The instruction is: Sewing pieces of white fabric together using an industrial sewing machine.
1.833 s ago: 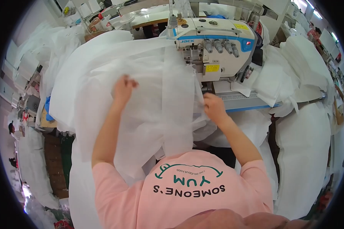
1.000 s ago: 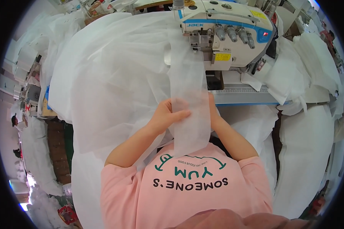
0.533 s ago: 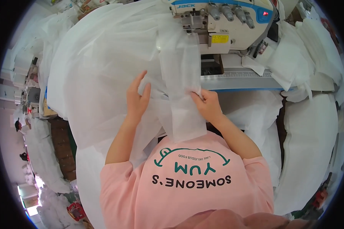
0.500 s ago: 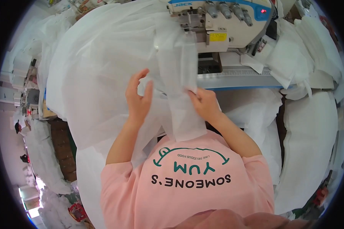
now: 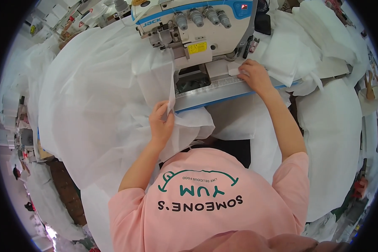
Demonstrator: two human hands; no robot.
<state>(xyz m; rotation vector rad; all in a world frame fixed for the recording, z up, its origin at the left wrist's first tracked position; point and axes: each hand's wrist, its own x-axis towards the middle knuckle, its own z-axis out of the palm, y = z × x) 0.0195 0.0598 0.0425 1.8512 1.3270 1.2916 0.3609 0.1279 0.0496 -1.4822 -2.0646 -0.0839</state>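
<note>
Currently our white fabric (image 5: 101,92) spreads left of the sewing machine (image 5: 218,35); left hand (image 5: 160,124) pinches its right edge; right hand (image 5: 257,80) touches a small white piece (image 5: 232,69), grasp unclear; we'd guess fetching; next needs a fine pinch.

The fisheye camera is worn up on the head, left of a side-by-side pair, looking steeply down and ahead: the pink T-shirt (image 5: 210,224) very near along the lower edge, left hand (image 5: 160,122) and right hand (image 5: 256,77) beyond it, the overlock sewing machine (image 5: 216,35) farther off.
</note>
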